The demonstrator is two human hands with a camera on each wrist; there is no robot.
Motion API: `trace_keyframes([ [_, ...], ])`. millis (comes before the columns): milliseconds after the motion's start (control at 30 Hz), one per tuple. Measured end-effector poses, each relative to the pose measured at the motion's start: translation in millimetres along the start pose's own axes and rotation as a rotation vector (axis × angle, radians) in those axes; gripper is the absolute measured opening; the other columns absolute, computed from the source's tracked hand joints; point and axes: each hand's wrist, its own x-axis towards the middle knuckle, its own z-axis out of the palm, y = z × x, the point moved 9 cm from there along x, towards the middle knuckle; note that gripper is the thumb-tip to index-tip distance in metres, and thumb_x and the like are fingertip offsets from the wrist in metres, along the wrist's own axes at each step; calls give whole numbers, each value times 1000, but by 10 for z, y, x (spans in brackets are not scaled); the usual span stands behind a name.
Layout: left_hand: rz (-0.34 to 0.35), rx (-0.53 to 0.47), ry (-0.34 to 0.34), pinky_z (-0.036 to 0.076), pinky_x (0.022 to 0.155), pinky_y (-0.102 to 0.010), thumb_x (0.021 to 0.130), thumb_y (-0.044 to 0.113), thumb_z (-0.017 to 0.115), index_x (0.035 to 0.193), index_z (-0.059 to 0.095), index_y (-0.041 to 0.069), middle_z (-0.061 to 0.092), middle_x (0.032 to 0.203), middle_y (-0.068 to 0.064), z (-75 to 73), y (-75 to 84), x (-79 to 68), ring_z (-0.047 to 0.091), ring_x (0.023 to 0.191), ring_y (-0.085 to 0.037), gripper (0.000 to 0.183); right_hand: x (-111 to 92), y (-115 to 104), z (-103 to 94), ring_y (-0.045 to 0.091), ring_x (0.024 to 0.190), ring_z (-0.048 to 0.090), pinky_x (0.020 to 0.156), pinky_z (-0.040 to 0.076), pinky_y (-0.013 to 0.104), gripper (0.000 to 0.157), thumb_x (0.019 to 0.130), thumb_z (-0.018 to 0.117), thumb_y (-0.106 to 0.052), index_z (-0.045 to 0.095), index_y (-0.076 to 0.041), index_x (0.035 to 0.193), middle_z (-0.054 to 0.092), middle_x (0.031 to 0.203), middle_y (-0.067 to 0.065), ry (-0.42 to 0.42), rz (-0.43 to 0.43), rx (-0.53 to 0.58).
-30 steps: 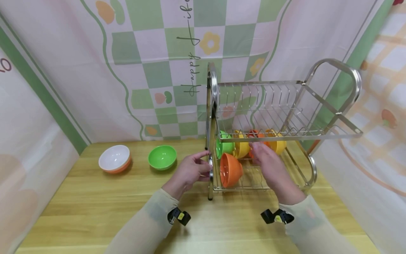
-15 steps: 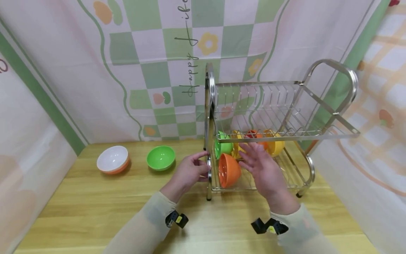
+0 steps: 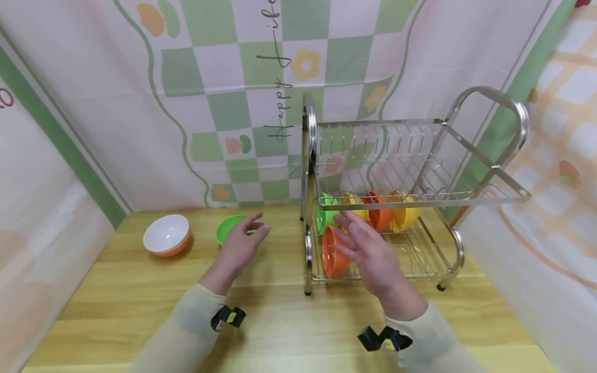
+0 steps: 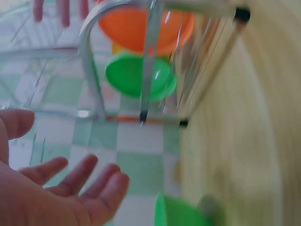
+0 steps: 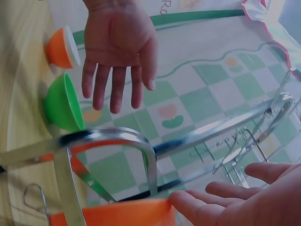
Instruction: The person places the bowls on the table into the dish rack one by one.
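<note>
Near green bowl (image 5: pixel 61 104), left hand (image 5: pixel 120 49), fingers (image 5: pixel 118 88) extended

Kitchen-style setup, cloth-walled; home or lab, can't tell. Evidence: printed cloth (image 3: pixel 261 103) hung beyond left grip (image 3: pixel 239 247) and right grip (image 3: pixel 373 259), more out to both sides; wood-grain worktop (image 3: pixel 289 331) below both; steel dish rack (image 3: pixel 406 204) with coloured bowls (image 3: pixel 332 258) just past the right grip; green bowl (image 3: pixel 226 228) by the left grip, white-lined orange bowl (image 3: pixel 167 235) further left.
</note>
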Motion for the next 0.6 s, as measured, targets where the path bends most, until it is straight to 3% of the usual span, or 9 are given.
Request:
trace_keyframes([
  [333, -118, 193, 54, 33, 110, -56, 99, 43, 58, 158, 27, 13, 35, 154, -20, -658, -75, 68, 37, 136, -42, 73, 60, 106, 192, 36, 139, 35, 109, 37, 55, 60, 105, 49, -27, 27, -8, 157, 32, 157, 14, -40, 52, -70],
  [600, -216, 218, 62, 24, 114, -59, 99, 47, 56, 161, 10, 16, 28, 157, -24, -964, -277, 81, 24, 142, -46, 84, 73, 264, 311, 34, 136, 42, 106, 40, 51, 68, 98, 65, -27, 31, -28, 157, 35, 156, 5, -40, 151, -248],
])
